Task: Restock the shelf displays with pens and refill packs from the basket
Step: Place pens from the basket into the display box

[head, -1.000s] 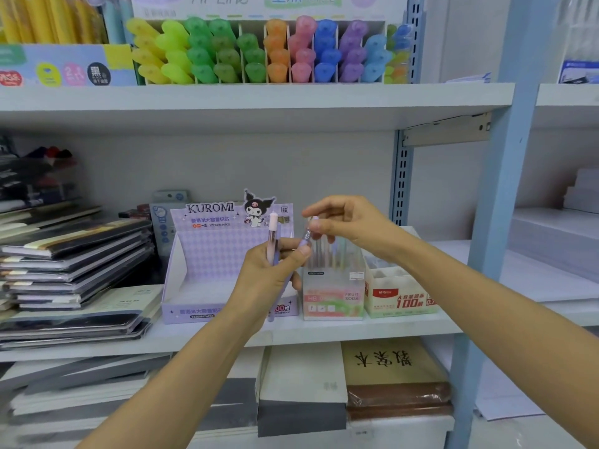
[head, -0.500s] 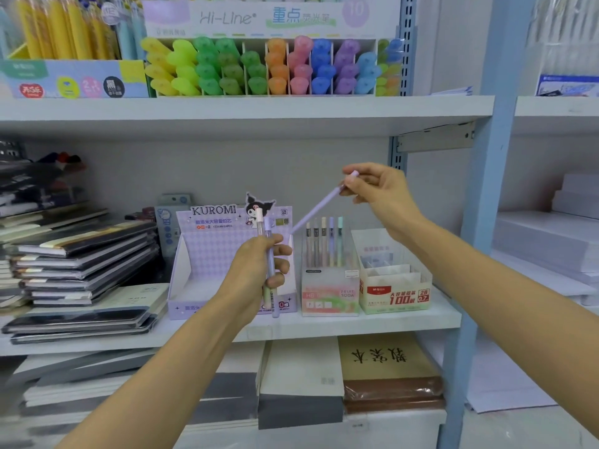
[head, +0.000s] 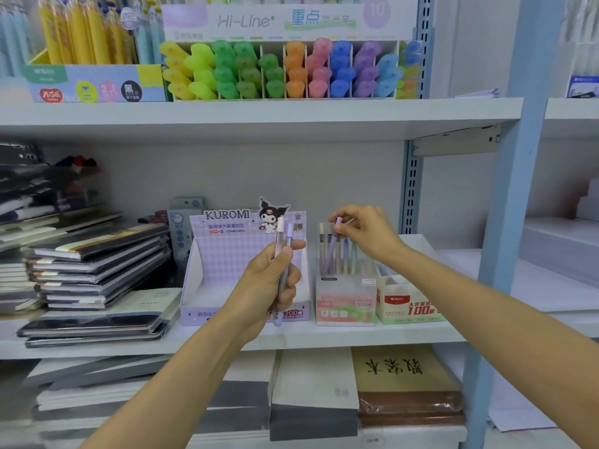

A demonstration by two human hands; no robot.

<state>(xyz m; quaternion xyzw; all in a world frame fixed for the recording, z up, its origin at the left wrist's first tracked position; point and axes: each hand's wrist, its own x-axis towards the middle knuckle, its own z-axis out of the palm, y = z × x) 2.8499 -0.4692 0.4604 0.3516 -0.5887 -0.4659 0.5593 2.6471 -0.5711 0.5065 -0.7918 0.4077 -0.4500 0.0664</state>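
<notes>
My left hand [head: 270, 280] grips two slim pens [head: 281, 254] upright, one with a pale pink cap and one with a lilac cap, in front of the purple Kuromi display box [head: 227, 254]. My right hand [head: 366, 233] pinches the top of a lilac pen [head: 332, 247], whose lower end sits slanted inside the clear Fruit Soda pen box [head: 345, 303] among several pastel pens. The basket is out of view.
A red and white 100 box [head: 408, 306] stands right of the pen box. Stacked notebooks [head: 94, 264] fill the shelf's left side. Highlighters [head: 285, 71] line the upper shelf. A blue upright post [head: 515, 189] stands at the right.
My right hand has come down from its raised position and brought the lilac pen into the clear pen box. My left hand keeps its two pens in about the same place.
</notes>
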